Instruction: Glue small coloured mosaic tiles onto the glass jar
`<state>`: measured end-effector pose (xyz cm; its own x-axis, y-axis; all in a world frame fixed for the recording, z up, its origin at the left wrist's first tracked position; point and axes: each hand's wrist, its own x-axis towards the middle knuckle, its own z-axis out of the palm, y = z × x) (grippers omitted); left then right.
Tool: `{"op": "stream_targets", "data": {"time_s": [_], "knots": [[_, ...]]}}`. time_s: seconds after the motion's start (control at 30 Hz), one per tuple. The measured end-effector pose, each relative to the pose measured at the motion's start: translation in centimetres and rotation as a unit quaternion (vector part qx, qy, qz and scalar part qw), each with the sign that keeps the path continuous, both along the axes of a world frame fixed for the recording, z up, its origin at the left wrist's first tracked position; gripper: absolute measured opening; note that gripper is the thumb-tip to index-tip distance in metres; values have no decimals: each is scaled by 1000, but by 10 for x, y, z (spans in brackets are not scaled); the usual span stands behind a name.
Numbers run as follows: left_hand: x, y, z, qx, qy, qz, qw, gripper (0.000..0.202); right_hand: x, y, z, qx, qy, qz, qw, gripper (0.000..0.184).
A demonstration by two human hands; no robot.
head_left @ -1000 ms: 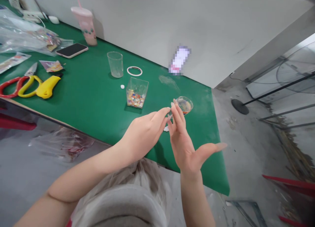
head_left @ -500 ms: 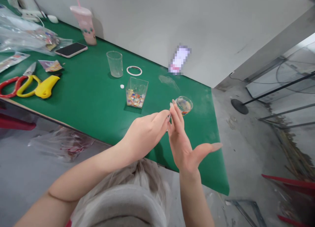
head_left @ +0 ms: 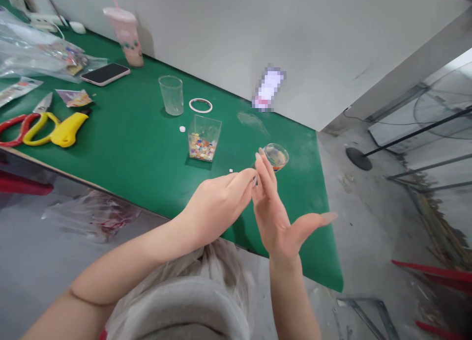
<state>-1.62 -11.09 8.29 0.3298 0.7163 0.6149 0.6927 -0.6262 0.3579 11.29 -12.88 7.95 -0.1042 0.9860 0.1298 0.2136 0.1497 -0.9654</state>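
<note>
My left hand [head_left: 217, 205] is closed, with thumb and finger pinched together at the fingers of my right hand. Something tiny may be in that pinch, but I cannot make it out. My right hand [head_left: 273, 207] is open, palm turned toward the left hand, fingers stretched upward and thumb spread out to the right. Just behind its fingertips stands a round clear cup [head_left: 278, 155] with some coloured pieces in it. A square clear cup [head_left: 205, 138] of many-coloured beads stands left of the hands. One small white bead [head_left: 230, 170] lies on the green table above my left hand.
Farther back are an empty clear tumbler [head_left: 171, 95], a white ring [head_left: 200, 105] and a white tablet-like piece [head_left: 182, 129]. Red-and-yellow-handled scissors [head_left: 37, 124], a yellow cutter [head_left: 70, 129], a phone [head_left: 105, 74], a pink drink cup [head_left: 127, 40] and plastic bags [head_left: 33, 50] occupy the left side.
Both hands stay together and have shifted only slightly. The small white bead on the table above my left hand now shows.
</note>
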Motion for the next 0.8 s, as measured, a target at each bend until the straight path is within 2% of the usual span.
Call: {"op": "stream_targets", "data": {"time_s": [0.13,0.27,0.37,0.47,0.53,0.6,0.67,0.8], "knots": [[0,-2,1,-11,-3,-5,1000,25,-4,-1,5,-5,25,-31,999,54],[-2,-5,2,-8,-11,-13,1000,23,-7,-3,9,-43,105,-43,993,52],[-4,-7,5,-24,-21,-27,999,23,-5,-4,9,-39,220,12,975,62],[-8,-7,8,-48,-49,-30,997,23,2,-3,6,-64,341,92,934,83],[-12,-6,10,-68,-74,-28,995,21,9,0,3,-93,371,115,917,88],[-17,-5,11,-110,-100,-27,988,20,15,3,1,-101,349,121,924,88],[-22,-4,13,-179,-133,-33,974,19,19,6,-1,-92,293,119,944,89],[-26,0,13,-314,-216,-75,922,17,23,8,-4,-68,190,108,974,94]]}}
